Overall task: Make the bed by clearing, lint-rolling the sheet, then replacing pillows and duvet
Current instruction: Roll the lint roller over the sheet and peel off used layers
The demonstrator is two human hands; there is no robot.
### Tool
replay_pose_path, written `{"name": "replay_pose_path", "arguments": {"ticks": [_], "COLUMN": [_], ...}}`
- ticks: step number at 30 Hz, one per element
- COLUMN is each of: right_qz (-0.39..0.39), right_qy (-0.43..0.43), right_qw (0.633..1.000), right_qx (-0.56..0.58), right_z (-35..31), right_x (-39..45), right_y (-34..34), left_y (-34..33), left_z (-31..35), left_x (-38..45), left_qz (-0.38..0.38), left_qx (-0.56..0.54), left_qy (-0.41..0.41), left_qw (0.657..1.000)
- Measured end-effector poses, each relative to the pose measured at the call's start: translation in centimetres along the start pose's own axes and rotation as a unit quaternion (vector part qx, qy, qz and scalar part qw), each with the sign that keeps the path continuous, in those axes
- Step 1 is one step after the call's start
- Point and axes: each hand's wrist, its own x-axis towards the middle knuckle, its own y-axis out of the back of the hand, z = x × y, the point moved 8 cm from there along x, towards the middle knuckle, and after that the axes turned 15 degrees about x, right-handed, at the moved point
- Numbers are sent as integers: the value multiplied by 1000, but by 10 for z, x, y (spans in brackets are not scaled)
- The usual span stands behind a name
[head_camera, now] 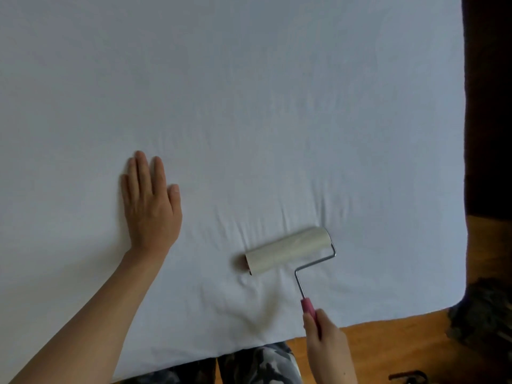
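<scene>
A bare white fitted sheet point(249, 106) covers the bed and fills most of the head view. My left hand point(151, 203) lies flat on the sheet, fingers straight and together, palm down. My right hand point(327, 345) grips the pink handle of a lint roller point(289, 252). The roller's pale sticky drum lies on the sheet near the bed's front edge, right of my left hand. A bent metal rod joins drum and handle. Small wrinkles fan out in the sheet around the drum.
Orange-brown wooden floor point(388, 347) shows beyond the bed's front right corner. A dark strip point(487, 106) runs along the right side of the bed, with a dark mottled thing point(482, 314) on the floor below it. My camouflage trousers point(263, 364) touch the bed's front edge.
</scene>
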Motion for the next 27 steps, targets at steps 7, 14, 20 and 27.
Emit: {"name": "replay_pose_path", "arguments": {"ticks": [7, 14, 20, 27], "right_qz": [56, 47, 20, 14], "right_qy": [57, 204, 298, 292], "right_qw": [997, 974, 954, 956], "right_qx": [15, 82, 13, -18], "right_z": [2, -150, -327, -335], "right_x": [-12, 1, 35, 53], "right_y": [8, -37, -105, -121], "left_y": [8, 0, -2, -4], "left_z": [-15, -78, -93, -99], "left_x": [-2, -16, -20, -15], "left_qz": [24, -7, -25, -36], "left_qx": [-31, 3, 8, 7], "left_qy": [0, 27, -16, -42], "left_qw": [999, 1000, 1000, 998]}}
